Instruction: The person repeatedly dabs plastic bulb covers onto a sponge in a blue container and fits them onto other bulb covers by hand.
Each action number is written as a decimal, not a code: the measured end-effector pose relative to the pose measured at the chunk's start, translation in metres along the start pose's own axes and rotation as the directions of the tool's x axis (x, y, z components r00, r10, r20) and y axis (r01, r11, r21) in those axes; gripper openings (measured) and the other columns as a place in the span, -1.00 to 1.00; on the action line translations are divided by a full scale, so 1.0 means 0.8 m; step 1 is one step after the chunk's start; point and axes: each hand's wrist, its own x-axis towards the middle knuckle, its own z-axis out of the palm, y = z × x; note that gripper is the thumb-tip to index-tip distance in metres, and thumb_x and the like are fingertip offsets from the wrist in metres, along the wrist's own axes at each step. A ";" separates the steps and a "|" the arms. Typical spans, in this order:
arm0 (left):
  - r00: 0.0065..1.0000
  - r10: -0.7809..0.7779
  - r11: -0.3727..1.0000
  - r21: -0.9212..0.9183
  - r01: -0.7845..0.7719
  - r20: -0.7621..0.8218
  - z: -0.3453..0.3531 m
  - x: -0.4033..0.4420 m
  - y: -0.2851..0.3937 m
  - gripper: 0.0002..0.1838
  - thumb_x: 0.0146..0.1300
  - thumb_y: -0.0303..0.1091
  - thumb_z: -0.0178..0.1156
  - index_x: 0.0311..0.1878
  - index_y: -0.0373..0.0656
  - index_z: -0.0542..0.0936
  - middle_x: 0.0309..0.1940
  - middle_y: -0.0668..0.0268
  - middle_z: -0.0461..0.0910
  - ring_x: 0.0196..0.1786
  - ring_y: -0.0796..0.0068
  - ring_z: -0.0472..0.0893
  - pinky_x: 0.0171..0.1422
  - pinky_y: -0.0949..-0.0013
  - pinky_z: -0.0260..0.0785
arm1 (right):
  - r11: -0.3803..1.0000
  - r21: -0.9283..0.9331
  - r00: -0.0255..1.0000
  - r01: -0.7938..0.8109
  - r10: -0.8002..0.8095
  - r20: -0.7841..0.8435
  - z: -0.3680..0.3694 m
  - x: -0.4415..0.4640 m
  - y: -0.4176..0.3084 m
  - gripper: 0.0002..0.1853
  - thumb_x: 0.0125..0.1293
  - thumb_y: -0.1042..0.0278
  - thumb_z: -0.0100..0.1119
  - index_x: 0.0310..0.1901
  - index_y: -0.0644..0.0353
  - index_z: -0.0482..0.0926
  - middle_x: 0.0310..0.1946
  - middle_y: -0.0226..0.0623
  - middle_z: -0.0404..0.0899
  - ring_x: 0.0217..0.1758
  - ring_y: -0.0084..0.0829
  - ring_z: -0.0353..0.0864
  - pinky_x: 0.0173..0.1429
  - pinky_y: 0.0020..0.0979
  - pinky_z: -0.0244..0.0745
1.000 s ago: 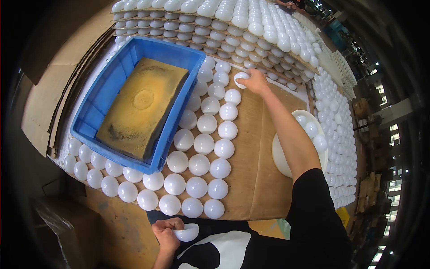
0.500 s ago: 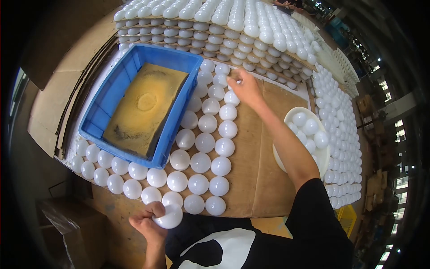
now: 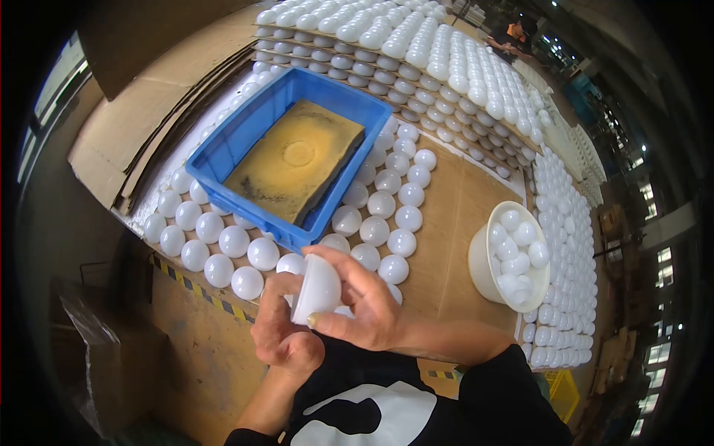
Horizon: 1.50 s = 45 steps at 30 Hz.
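Observation:
Just in front of my body, a white dome-shaped bulb cover (image 3: 321,286) is tilted on its side, its rim facing left. My right hand (image 3: 368,305) grips it from the right, thumb at the lower rim and fingers over the top. From the left, my left hand (image 3: 286,327) curls its fingers against the rim side; its fingertips are partly hidden behind the cover. Beyond both hands stands a blue plastic bin (image 3: 216,189) with a yellow, dark-stained sponge block (image 3: 297,152) inside, marked by a round imprint. Rows of similar covers (image 3: 401,243) lie on brown cardboard around the bin.
A white tub (image 3: 483,260) of loose covers stands at the right on the cardboard (image 3: 454,215). Stacked layers of covers (image 3: 401,48) rise at the back, with more along the right. Cardboard sheets (image 3: 149,119) lie at the left. Another person (image 3: 513,41) is far behind.
My right hand has come back from the far end of the rows to grip the cover. My left hand has raised that cover in front of me. The view has shifted left.

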 end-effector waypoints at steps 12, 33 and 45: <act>0.871 -0.469 0.881 0.003 0.474 0.145 -0.131 -0.094 -0.038 -0.65 0.22 -0.24 -0.07 -0.31 -0.45 0.43 -0.38 0.12 0.51 -0.28 0.33 0.51 -0.12 0.35 0.39 | 0.255 -0.961 0.984 -0.104 0.170 -0.061 -0.148 0.288 0.010 -0.31 0.03 0.13 0.40 0.19 0.29 0.44 -0.01 0.01 0.61 -0.01 -0.13 0.66 0.11 -0.26 0.54; 0.734 -0.606 0.779 0.040 0.626 0.306 -0.108 -0.118 -0.024 -0.61 -0.32 -0.49 -0.15 -0.34 -0.51 0.44 -0.40 0.10 0.49 -0.32 0.31 0.49 -0.06 0.38 0.41 | 0.449 -0.890 0.981 -0.077 0.193 0.012 -0.189 0.330 0.040 -0.44 0.01 0.06 0.43 -0.02 0.30 0.64 -0.17 -0.14 0.70 -0.12 -0.30 0.66 -0.03 -0.29 0.52; 0.598 -0.629 0.718 0.074 0.693 0.497 -0.071 -0.158 -0.019 -0.65 -0.20 -0.54 -0.09 -0.28 -0.55 0.43 -0.44 0.09 0.50 -0.38 0.33 0.50 -0.19 0.37 0.42 | 0.656 -0.633 0.805 -0.411 -0.066 -0.590 -0.442 0.162 -0.035 -0.32 0.05 0.08 0.45 0.13 0.35 0.49 -0.16 -0.10 0.66 -0.08 -0.44 0.63 -0.05 -0.44 0.55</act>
